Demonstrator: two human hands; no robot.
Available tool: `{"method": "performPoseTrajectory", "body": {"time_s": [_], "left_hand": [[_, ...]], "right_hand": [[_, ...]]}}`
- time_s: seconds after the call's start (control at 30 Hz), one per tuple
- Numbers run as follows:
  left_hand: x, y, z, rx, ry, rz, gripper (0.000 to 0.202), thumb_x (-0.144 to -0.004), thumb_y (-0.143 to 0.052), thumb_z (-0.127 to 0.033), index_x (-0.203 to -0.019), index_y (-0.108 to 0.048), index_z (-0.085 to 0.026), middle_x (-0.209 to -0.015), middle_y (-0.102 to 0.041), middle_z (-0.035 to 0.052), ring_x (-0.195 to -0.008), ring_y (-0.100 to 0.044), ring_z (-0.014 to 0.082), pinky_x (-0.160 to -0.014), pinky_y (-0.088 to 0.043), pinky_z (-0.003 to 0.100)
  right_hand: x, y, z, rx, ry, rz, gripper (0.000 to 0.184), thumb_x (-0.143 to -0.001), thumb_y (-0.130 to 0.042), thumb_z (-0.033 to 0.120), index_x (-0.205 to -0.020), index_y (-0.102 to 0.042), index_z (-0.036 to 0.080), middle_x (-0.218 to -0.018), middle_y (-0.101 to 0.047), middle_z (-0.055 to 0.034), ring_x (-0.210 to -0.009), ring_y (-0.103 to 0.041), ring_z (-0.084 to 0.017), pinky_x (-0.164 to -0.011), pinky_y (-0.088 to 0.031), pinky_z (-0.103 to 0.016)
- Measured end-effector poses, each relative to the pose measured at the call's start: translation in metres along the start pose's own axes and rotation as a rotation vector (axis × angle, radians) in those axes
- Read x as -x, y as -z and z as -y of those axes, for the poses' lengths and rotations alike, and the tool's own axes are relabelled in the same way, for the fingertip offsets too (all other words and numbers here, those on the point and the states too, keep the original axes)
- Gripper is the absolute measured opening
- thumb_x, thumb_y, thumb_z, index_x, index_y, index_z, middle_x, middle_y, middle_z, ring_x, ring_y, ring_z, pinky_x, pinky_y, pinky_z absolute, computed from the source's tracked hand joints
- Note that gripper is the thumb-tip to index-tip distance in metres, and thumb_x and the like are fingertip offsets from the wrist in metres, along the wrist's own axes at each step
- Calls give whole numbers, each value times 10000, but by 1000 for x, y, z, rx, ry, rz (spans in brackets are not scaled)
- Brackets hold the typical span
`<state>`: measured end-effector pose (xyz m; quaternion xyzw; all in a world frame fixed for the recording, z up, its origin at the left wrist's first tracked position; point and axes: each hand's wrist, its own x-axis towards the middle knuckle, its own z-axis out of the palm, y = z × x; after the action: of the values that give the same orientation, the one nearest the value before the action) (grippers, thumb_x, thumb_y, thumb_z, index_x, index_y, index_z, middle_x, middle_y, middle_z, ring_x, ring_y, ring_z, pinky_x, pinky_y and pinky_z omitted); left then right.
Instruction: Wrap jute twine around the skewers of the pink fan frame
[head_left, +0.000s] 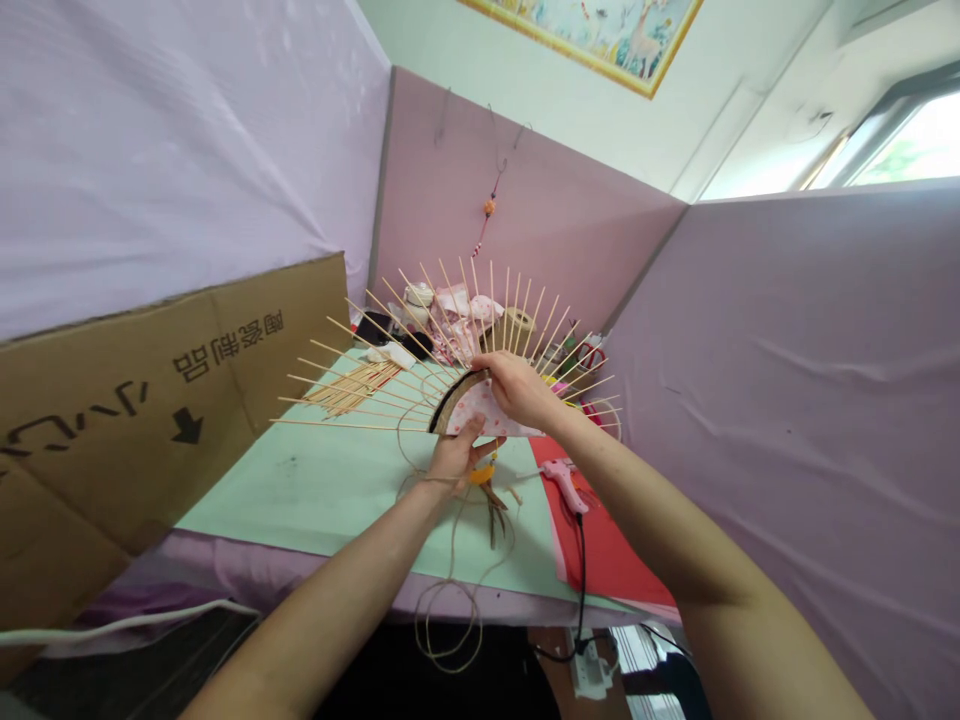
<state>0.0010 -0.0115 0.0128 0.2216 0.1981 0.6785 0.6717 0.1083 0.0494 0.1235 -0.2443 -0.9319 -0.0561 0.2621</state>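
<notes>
Both hands hold up a half-round fan of pink patterned fabric with a dark curved rim, from which many thin wooden sticks spread outward. My left hand grips its lower edge, thumb on the fabric. At the upper rim, my right hand is closed, fingertips pinching the edge. Thin twine hangs in loops below the fan, down past the table's front edge. Under the left hand are a yellow piece and a brown tassel-like bundle.
A pink glue gun lies on red sheets, its black cord hanging over the edge. Loose sticks lie at the table's left. Fabric and a tape roll are behind. A cardboard panel stands left.
</notes>
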Motion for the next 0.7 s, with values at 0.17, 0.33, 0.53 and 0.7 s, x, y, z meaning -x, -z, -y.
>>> {"method": "performPoseTrajectory", "body": {"time_s": [0.17, 0.33, 0.53, 0.7], "left_hand": [[0, 2, 1, -25, 0, 12, 515, -627, -848, -308, -1089, -629, -249, -1213, -636, 82, -1194, -580, 331, -807, -593, 454], [-1, 4, 4, -60, -16, 41, 581, -648, -834, -328, -1174, -602, -243, -1257, -612, 100, -1186, -582, 341, -812, -597, 445], [1, 3, 3, -74, -20, 29, 634, -646, -833, -315, -1230, -591, -265, -1275, -606, 101, -1149, -603, 325, -809, -602, 451], [2, 0, 1, -107, -21, 19, 600, -646, -832, -322, -1198, -610, -245, -1252, -621, 109, -1145, -596, 321, -814, -602, 450]], "right_hand": [[0, 2, 0, 51, 14, 17, 441, -795, -385, 23, -1174, -555, 170, -1103, -640, -119, -1057, -567, -229, -925, -484, -411], [1, 2, 7, 58, 69, 2, 442, -794, -378, 2, -1162, -559, 167, -1089, -647, -113, -1060, -570, -222, -916, -487, -398], [0, -2, 13, 69, 124, 29, 381, -828, -381, 17, -1119, -572, 172, -1045, -660, -106, -1027, -577, -217, -885, -497, -382], [0, -2, 17, 94, 143, 0, 378, -835, -381, 21, -1128, -572, 164, -1065, -662, -117, -1038, -585, -216, -888, -492, -381]]}}
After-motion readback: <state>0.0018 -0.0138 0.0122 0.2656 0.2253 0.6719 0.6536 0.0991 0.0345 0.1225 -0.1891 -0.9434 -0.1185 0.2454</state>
